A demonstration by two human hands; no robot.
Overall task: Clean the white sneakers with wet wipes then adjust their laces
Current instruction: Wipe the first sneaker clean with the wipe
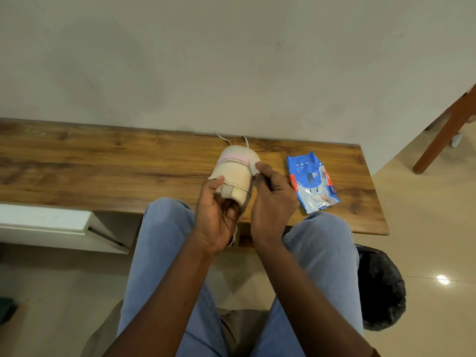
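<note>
Fingers (266, 171) of the right hand (273, 202) are pinching a wipe (253, 170) against the sneaker (235, 173). The left hand (216, 215) is gripping its heel above the bench (103, 163). A wipes pack (313, 181) is lying just beside.

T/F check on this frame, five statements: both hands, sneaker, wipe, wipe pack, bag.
1. The left hand grips the white sneaker. True.
2. The right hand holds nothing. False: it pinches a white wet wipe against the sneaker's side.
3. The blue wet wipe pack lies on the brown wooden table, to the right of the sneaker. True.
4. A second sneaker stands on the table. False: only one sneaker is in view.
5. The black plastic bag sits on the table. False: it is on the floor, beside the person's right knee.
</note>
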